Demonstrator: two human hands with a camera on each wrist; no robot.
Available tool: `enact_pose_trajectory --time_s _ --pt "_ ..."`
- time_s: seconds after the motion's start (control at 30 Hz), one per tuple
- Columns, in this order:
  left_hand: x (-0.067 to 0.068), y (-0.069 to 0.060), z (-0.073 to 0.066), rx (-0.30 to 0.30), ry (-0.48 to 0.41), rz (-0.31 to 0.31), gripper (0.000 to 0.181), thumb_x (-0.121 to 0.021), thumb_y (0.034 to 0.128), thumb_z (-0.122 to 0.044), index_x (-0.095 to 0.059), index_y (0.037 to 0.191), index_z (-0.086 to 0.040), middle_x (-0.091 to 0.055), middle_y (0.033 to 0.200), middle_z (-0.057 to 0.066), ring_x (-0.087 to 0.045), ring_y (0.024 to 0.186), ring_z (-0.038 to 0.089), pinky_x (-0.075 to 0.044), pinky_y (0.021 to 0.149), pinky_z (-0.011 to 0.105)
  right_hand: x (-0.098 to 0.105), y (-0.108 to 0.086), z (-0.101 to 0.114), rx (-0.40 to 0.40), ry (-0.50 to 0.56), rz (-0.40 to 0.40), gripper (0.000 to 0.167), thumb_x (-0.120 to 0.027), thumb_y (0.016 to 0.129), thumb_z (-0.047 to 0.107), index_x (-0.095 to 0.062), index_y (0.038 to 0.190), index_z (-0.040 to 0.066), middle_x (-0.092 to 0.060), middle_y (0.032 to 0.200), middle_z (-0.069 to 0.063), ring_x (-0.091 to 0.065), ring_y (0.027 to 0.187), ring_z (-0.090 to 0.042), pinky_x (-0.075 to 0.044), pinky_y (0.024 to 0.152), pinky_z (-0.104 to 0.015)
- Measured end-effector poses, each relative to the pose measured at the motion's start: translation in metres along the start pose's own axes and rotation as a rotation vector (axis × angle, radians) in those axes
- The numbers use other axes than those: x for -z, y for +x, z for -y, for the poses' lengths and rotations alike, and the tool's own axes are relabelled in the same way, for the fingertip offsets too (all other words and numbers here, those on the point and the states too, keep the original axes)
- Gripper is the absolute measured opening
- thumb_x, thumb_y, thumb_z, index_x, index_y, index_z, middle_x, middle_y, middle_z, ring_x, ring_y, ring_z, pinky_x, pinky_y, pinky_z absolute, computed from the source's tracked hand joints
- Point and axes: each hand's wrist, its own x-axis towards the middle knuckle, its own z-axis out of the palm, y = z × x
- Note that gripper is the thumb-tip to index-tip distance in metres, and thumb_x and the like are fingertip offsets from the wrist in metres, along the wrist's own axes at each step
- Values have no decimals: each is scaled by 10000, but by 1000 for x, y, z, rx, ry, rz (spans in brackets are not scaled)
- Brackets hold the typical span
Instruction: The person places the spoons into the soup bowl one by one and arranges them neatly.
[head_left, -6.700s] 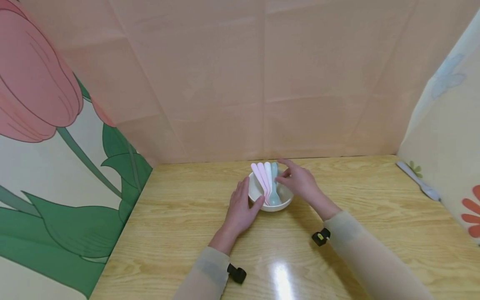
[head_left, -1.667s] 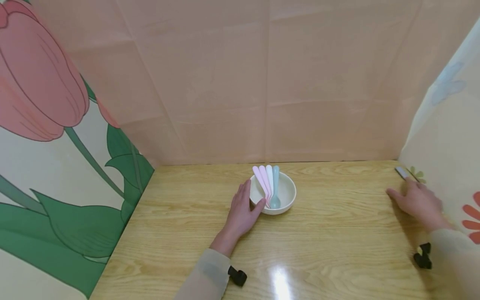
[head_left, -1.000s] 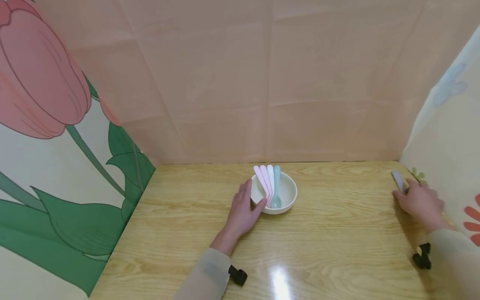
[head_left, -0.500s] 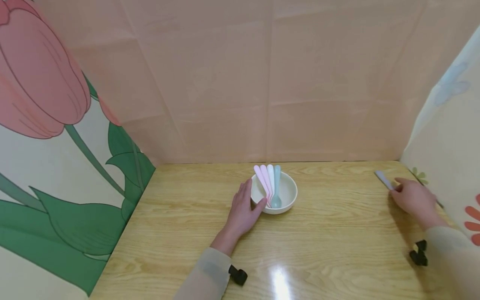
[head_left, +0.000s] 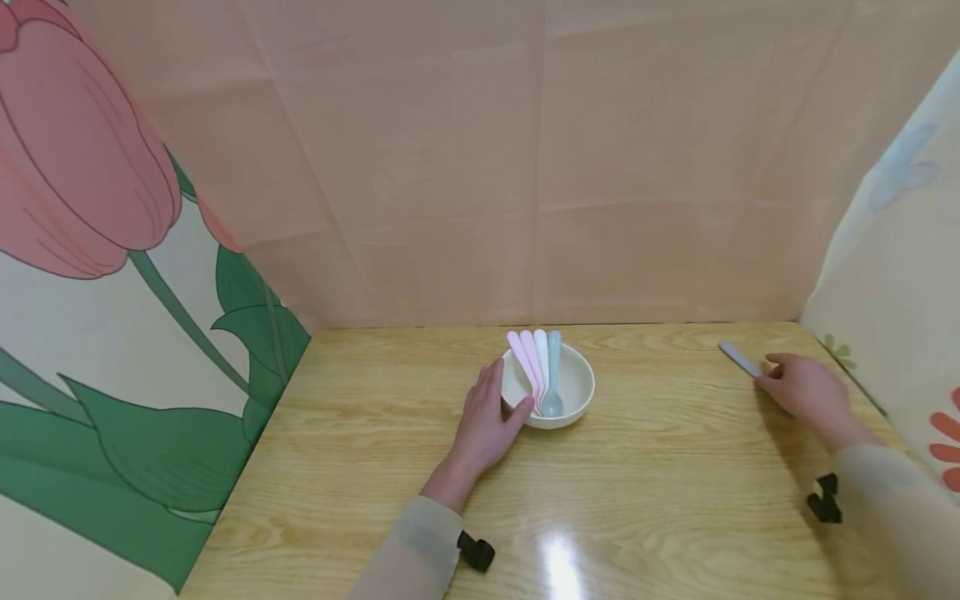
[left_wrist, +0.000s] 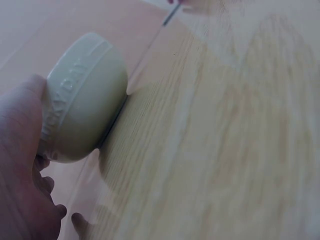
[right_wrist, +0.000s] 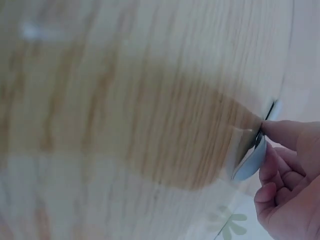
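A cream bowl stands on the table in the head view. In it lean two pink spoons, a white spoon and a blue-green spoon, handles over the far rim. My left hand rests against the bowl's left side, fingers straight, thumb at the near rim. The left wrist view shows raised lettering on the bowl's side. To the right, my right hand pinches a grey-lilac spoon between thumb and finger, its handle pointing left and away. In the right wrist view, the spoon's head shows by the fingers.
The wood-grain table meets a plain pinkish backdrop behind the bowl. A tulip-printed panel borders the left, and a pale flower-printed panel stands close beside the right hand.
Earlier my right hand left the blue-green spoon in the bowl and reached the grey-lilac spoon by the right panel. Hand and spoon have since moved left, the spoon turning. My left hand stays at the bowl.
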Motion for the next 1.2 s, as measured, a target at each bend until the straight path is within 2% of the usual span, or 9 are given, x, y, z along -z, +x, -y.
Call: enact_pose_trajectory --time_s 0.13,0.33,0.6,0.77,0.97,1.2 --pt "-1 0 1 2 -2 0 952 -490 1107 -676 -110 1788 -129 -191 1837 100 -101 1699 298 -128 1360 522 -2 3 7 1 -8 33 645 -719 1022 235 -514 1411 -237 -749 1145 -331 -680 1035 -600 -547 754 -633" --pt "-1 0 1 -2 -1 0 946 -490 1107 -676 -92 1792 -159 -197 1835 114 -114 1697 319 -132 1359 526 -6 6 13 6 -3 58 672 -706 1014 243 -494 1454 -218 -737 1190 -346 -691 1028 -582 -553 753 -615" --pt "0 0 0 -10 -6 -6 948 -489 1107 -678 -97 1791 -153 -200 1833 124 -119 1696 330 -134 1358 532 -6 4 22 -3 20 77 700 -717 1024 263 -479 1496 -195 -720 1234 -360 -696 1020 -555 -543 735 -553" --pt "2 -1 -1 -7 -7 -2 948 -497 1108 -668 -98 1791 -146 -184 1839 99 -102 1699 310 -125 1360 523 -8 4 24 9 34 63 654 -697 1044 262 -501 1500 -165 -713 1229 -368 -703 985 -527 -530 708 -517" --pt "2 -1 -1 -5 -1 0 943 -498 1111 -663 -95 1791 -148 -188 1838 102 -105 1698 315 -127 1360 524 -12 4 25 30 43 44 607 -673 1049 250 -532 1488 -146 -723 1186 -358 -704 896 -438 -511 671 -442" --pt "2 -1 -2 -13 -3 -2 938 -497 1114 -658 -104 1789 -139 -199 1834 116 -124 1695 340 -137 1357 539 -10 4 27 -9 96 73 600 -659 1072 236 -513 1505 -151 -698 1216 -379 -651 836 -350 -464 661 -371"
